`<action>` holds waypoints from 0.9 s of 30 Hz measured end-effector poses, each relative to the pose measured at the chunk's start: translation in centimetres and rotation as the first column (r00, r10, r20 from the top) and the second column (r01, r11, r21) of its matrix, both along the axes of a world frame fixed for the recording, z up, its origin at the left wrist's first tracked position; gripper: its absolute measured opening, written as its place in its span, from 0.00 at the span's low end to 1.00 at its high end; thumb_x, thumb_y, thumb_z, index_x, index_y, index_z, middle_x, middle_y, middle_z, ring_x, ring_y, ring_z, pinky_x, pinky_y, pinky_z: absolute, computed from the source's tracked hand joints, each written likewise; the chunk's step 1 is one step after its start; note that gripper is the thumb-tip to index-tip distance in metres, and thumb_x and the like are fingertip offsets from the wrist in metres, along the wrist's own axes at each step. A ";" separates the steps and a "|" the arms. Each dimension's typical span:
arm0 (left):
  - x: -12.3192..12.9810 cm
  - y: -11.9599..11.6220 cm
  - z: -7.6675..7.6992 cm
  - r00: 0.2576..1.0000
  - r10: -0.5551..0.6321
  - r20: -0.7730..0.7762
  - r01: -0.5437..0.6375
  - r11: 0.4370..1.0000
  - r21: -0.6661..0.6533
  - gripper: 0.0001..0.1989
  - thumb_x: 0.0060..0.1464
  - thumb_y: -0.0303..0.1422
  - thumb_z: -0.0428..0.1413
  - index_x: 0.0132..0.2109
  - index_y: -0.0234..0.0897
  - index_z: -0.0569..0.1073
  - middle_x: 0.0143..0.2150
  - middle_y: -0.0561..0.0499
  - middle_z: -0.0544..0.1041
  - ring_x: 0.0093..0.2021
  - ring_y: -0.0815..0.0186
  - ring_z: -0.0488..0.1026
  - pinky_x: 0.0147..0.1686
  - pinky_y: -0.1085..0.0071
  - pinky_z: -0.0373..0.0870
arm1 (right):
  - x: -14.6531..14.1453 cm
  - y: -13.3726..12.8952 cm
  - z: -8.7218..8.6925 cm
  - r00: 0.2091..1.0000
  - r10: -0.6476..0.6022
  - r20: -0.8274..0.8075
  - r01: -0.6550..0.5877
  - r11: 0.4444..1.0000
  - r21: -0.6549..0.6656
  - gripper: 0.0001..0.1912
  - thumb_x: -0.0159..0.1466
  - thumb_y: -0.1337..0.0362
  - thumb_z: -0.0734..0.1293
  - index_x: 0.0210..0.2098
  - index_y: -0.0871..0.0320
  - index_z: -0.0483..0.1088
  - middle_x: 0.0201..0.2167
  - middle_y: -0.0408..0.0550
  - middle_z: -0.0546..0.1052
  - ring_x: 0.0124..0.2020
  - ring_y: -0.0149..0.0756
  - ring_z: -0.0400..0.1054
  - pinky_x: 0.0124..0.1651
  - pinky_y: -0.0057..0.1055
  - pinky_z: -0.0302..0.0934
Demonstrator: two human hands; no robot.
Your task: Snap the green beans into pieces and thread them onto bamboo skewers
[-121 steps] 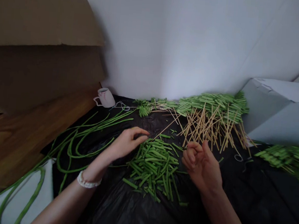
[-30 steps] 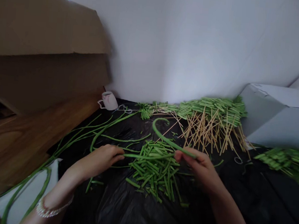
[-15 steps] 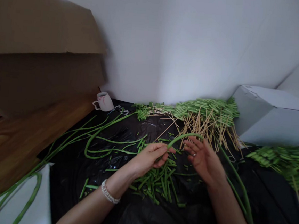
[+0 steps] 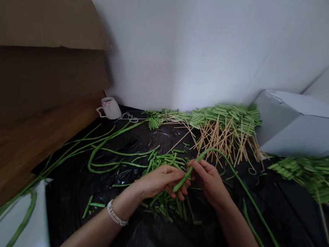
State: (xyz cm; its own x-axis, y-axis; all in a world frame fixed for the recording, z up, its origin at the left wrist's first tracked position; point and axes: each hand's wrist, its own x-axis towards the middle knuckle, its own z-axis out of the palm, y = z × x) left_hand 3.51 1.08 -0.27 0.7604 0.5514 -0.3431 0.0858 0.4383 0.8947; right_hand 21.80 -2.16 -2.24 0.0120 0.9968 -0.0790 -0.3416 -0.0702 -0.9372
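A long green bean [image 4: 244, 184] arches up from the lower right and comes down between my hands, its cut end pointing down and left. My right hand [image 4: 209, 181] pinches it a little above that end. My left hand [image 4: 163, 181] has its thumb and fingers around the end part. Below both hands lies a loose pile of short cut bean pieces [image 4: 164, 160]. More long beans [image 4: 124, 152] stretch in loops across the left side. All of this rests on black plastic sheeting [image 4: 68, 203].
Bean pieces on wooden skewers [image 4: 225, 117] are heaped along the white wall, with another skewered heap [image 4: 307, 170] at right. A white mug [image 4: 111, 109] stands at the back left. A cardboard box [image 4: 46, 21] and a white box [image 4: 305, 120] flank the area.
My right hand has moved left and closed on the bean near its end. The bean's end now hangs lower between my hands. The view has shifted slightly.
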 end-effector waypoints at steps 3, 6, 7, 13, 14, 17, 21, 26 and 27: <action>-0.1 -0.2 0.5 0.995 -0.005 -0.099 0.021 0.987 0.160 0.18 0.54 0.45 0.59 0.38 0.32 0.80 0.29 0.50 0.77 0.23 0.75 0.67 0.20 0.79 0.56 | -0.1 -0.1 -0.1 0.994 -0.017 0.106 0.013 0.999 0.040 0.15 0.57 0.51 0.73 0.32 0.58 0.78 0.21 0.40 0.71 0.24 0.26 0.61 0.29 0.26 0.55; -0.1 -0.4 0.9 0.989 0.021 -0.146 0.012 0.975 0.224 0.17 0.54 0.44 0.59 0.39 0.34 0.80 0.28 0.53 0.75 0.20 0.77 0.59 0.19 0.78 0.52 | 0.0 -0.2 0.2 0.986 -0.037 0.160 0.029 0.998 0.054 0.16 0.56 0.51 0.73 0.32 0.58 0.78 0.20 0.40 0.71 0.23 0.27 0.61 0.29 0.26 0.55; -0.1 -0.5 1.0 0.989 0.026 -0.147 0.008 0.974 0.228 0.17 0.55 0.45 0.58 0.39 0.34 0.80 0.28 0.53 0.74 0.20 0.77 0.58 0.19 0.78 0.52 | 0.0 -0.3 0.4 0.985 -0.045 0.166 0.037 0.998 0.052 0.16 0.56 0.51 0.73 0.32 0.58 0.79 0.20 0.40 0.71 0.23 0.27 0.61 0.28 0.26 0.55; 0.0 -0.5 1.2 0.988 0.034 -0.148 0.012 0.953 0.304 0.15 0.56 0.43 0.57 0.35 0.33 0.77 0.26 0.55 0.72 0.20 0.76 0.60 0.20 0.78 0.55 | -0.3 -0.5 0.7 0.989 -0.067 0.132 0.064 0.998 0.028 0.15 0.53 0.53 0.76 0.31 0.58 0.78 0.21 0.41 0.73 0.23 0.28 0.62 0.28 0.26 0.57; 0.0 -0.5 1.3 0.988 0.053 -0.147 -0.003 0.947 0.320 0.15 0.56 0.42 0.57 0.34 0.33 0.76 0.26 0.54 0.72 0.21 0.76 0.60 0.20 0.78 0.55 | -0.4 -0.5 0.7 0.993 -0.078 0.084 0.076 0.997 0.022 0.14 0.53 0.54 0.76 0.32 0.58 0.78 0.21 0.41 0.73 0.23 0.28 0.62 0.27 0.26 0.57; 0.0 -0.7 1.5 0.989 0.114 -0.091 -0.076 0.934 0.350 0.16 0.58 0.43 0.56 0.35 0.33 0.75 0.27 0.53 0.72 0.21 0.75 0.59 0.20 0.77 0.52 | -0.5 -0.7 1.0 0.991 -0.098 -0.095 0.101 0.995 0.024 0.13 0.52 0.56 0.77 0.32 0.56 0.75 0.21 0.40 0.72 0.23 0.27 0.63 0.24 0.24 0.55; 0.2 -1.1 1.5 0.982 0.172 0.079 -0.188 0.934 0.304 0.17 0.58 0.44 0.56 0.35 0.32 0.75 0.27 0.52 0.71 0.21 0.75 0.56 0.20 0.76 0.47 | -0.5 -1.0 1.5 0.973 -0.018 -0.228 0.031 0.998 0.056 0.10 0.54 0.58 0.76 0.30 0.56 0.73 0.23 0.40 0.72 0.25 0.27 0.64 0.24 0.22 0.55; 0.8 -1.2 1.4 0.862 0.439 0.252 -0.486 0.857 0.169 0.17 0.55 0.45 0.59 0.34 0.33 0.72 0.26 0.55 0.69 0.20 0.76 0.50 0.21 0.75 0.43 | -1.5 -1.1 1.0 0.971 0.031 -0.237 -0.025 0.999 0.026 0.12 0.53 0.59 0.77 0.29 0.56 0.71 0.23 0.40 0.74 0.23 0.26 0.63 0.23 0.22 0.53; 0.9 -1.2 1.3 0.842 0.472 0.260 -0.519 0.840 0.156 0.17 0.55 0.45 0.59 0.33 0.33 0.72 0.26 0.55 0.69 0.20 0.76 0.50 0.21 0.75 0.44 | -1.7 -1.1 0.9 0.971 0.033 -0.235 -0.029 0.999 0.020 0.12 0.52 0.59 0.77 0.30 0.56 0.71 0.23 0.40 0.73 0.22 0.26 0.63 0.23 0.22 0.53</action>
